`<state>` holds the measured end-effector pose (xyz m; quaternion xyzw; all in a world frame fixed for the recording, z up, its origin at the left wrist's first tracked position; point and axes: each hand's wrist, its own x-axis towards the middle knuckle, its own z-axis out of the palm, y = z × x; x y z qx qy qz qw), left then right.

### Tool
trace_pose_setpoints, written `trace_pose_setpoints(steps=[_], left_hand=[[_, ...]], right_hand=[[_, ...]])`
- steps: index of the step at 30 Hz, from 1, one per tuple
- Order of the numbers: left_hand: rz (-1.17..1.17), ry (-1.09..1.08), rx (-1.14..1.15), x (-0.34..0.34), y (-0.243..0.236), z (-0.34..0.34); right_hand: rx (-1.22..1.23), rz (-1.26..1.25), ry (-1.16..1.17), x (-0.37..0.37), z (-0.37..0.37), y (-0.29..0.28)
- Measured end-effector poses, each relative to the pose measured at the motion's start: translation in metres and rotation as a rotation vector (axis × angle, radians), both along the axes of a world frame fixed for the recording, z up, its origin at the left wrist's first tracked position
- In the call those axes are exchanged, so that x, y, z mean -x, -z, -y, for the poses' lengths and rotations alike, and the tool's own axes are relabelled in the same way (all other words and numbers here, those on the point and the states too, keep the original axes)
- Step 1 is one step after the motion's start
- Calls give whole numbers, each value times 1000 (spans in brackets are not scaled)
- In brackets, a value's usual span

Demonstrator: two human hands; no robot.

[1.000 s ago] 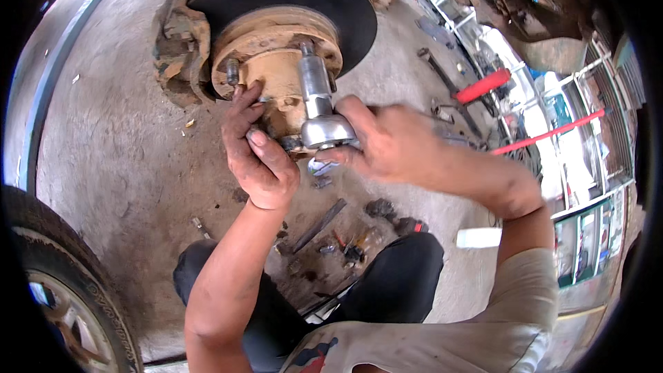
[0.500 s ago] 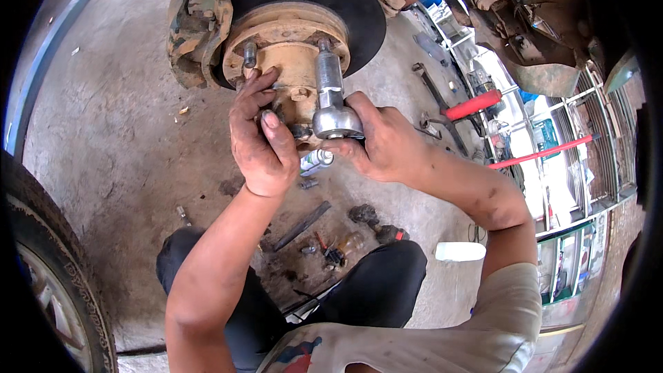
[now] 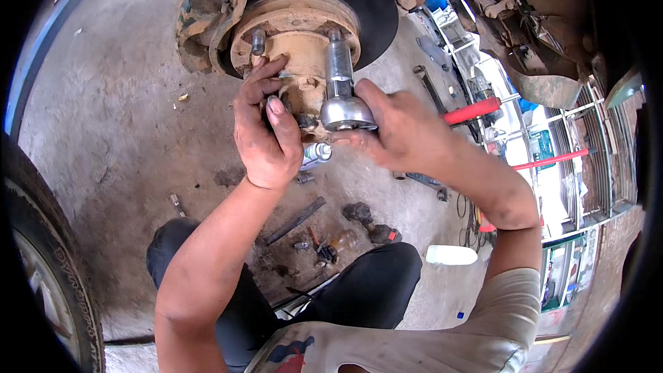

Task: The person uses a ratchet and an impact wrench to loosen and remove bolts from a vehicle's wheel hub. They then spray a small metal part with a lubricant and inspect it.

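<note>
A rusty tan wheel hub stands at the top middle, in front of a dark brake disc. My right hand is closed on the head of a ratchet wrench; its handle is hidden. From the ratchet a long silver socket reaches up to the right side of the hub flange, over a wheel stud there. My left hand lies against the left of the hub with fingers apart, holding nothing. Its fingertips are just below a bare wheel stud.
A mottled brake caliper sits left of the disc. A tyre is at the lower left. Below the hub are a spray can and a dark bar. A red-handled tool and white shelving stand right.
The hub and disc appear slightly higher and further right in view. My right hand has shifted right and up with the ratchet; my left hand keeps its place by the hub.
</note>
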<state>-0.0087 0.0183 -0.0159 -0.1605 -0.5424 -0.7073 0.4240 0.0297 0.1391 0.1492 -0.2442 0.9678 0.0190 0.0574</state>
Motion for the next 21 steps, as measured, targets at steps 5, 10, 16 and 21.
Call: trace_pose_setpoints(steps=[5, 10, 16, 21], left_hand=[[35, -27, -4, 1, 1, 9], [14, 23, -35, -2, -7, -7], [55, -55, 19, 0, 2, 18], [20, -5, -65, -4, -8, 2]], right_hand=[[-216, -71, 6, 0, 17, -11], [162, -104, 35, -13, -25, 19], [-550, -76, -64, 3, 46, -39], [-114, -226, 16, -15, -19, 11]])
